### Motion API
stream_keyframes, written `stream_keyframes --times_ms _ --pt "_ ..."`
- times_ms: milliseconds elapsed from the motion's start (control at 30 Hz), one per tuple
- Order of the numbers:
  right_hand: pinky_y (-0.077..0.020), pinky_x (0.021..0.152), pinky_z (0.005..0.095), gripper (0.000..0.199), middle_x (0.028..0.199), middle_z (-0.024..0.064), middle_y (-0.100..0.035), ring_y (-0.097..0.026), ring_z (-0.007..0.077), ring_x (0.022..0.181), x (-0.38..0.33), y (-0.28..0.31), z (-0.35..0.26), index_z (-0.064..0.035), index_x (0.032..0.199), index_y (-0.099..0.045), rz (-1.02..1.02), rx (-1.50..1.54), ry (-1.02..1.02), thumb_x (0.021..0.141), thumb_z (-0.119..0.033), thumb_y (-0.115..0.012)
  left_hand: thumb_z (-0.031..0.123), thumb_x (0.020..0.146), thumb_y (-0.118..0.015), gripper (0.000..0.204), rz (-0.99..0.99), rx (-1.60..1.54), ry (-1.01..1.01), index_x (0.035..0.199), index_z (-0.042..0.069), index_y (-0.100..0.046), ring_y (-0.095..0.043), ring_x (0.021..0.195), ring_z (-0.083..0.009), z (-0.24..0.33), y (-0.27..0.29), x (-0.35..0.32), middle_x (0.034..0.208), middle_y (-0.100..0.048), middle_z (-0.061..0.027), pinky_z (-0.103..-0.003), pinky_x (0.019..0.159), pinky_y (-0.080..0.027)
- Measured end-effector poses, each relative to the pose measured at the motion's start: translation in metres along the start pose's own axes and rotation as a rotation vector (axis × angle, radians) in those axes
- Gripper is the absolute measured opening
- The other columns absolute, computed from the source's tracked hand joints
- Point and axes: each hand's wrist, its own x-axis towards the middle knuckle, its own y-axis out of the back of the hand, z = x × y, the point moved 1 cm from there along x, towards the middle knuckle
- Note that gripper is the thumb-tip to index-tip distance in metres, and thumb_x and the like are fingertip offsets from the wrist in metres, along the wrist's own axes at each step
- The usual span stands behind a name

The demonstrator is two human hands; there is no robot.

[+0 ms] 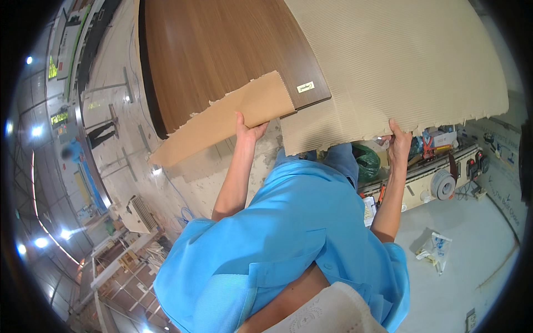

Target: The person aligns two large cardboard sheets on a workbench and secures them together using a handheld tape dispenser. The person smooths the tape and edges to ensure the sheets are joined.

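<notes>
Grasping the lower edge of a smooth tan cardboard strip with a ragged torn top edge [216, 122], the left hand [252, 131] sits near the centre of the frame in the head view, thumb on the upper face and the other fingers mostly hidden under it. The strip's long axis runs aslant, from a narrow tip at centre left up to a broad end near the upper centre; the hand grips it right of its middle, so most of its length lies to the hand's left.

Right of centre, the right hand [400, 144] pinches the rough lower edge of a large beige ribbed cardboard sheet [405, 61], which fills the upper right of the frame, beyond the fingertips. That edge climbs gently toward the right.

Between and beyond the hands, at the upper centre, lies a brown wood-grain panel [216, 50] with a small pale label [305, 87] near its lower right corner. I judge this corner the key reference: strip on its left, sheet on its right, the left hand clearly nearer. Whether strip and sheet join beneath the corner cannot be told.
</notes>
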Motion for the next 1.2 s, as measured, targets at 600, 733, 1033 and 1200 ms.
stream_keyframes --times_ms 600,733,1033,1200 --pt "-0.0535 0.048 0.0302 0.027 0.091 0.0125 -0.071 -0.068 0.0213 0.065 -0.017 -0.066 -0.038 0.0036 0.107 -0.068 0.004 -0.143 -0.073 0.089 -0.016 -0.076 0.069 0.093 -0.051 0.074 -0.098 -0.027 0.000 0.143 0.015 -0.049 -0.050 0.132 -0.0333 -0.003 0.027 0.041 0.145 -0.053 -0.0100 -0.054 0.110 -0.042" --pt "-0.0527 0.046 0.0311 0.029 0.095 0.0106 -0.070 -0.069 0.0206 0.076 -0.006 -0.059 -0.042 0.0048 0.112 -0.065 0.083 -0.077 -0.059 0.089 -0.010 -0.074 0.066 0.089 -0.062 0.069 -0.144 0.104 -0.031 0.138 0.018 -0.056 -0.054 0.127 -0.0315 -0.004 0.032 0.043 0.134 -0.062 -0.0079 -0.053 0.108 -0.042" --pt "-0.0552 0.042 0.0301 0.046 0.097 0.0138 -0.070 -0.065 0.0236 0.053 0.023 -0.024 -0.016 0.0016 0.127 -0.057 0.116 -0.016 -0.183 0.085 -0.006 -0.075 0.066 0.087 -0.066 0.064 -0.121 0.016 0.033 0.129 0.019 -0.061 -0.058 0.118 -0.0264 -0.010 0.021 0.030 0.130 -0.062 -0.0049 -0.045 0.097 -0.047" --pt "-0.0545 0.041 0.0293 0.045 0.094 0.0132 -0.070 -0.065 0.0231 0.052 0.028 -0.020 -0.011 0.0021 0.124 -0.060 0.059 0.011 -0.175 0.084 -0.008 -0.077 0.069 0.085 -0.066 0.067 -0.048 -0.008 0.019 0.129 0.019 -0.061 -0.055 0.123 -0.0268 -0.011 0.014 0.022 0.130 -0.062 -0.0051 -0.047 0.101 -0.045"
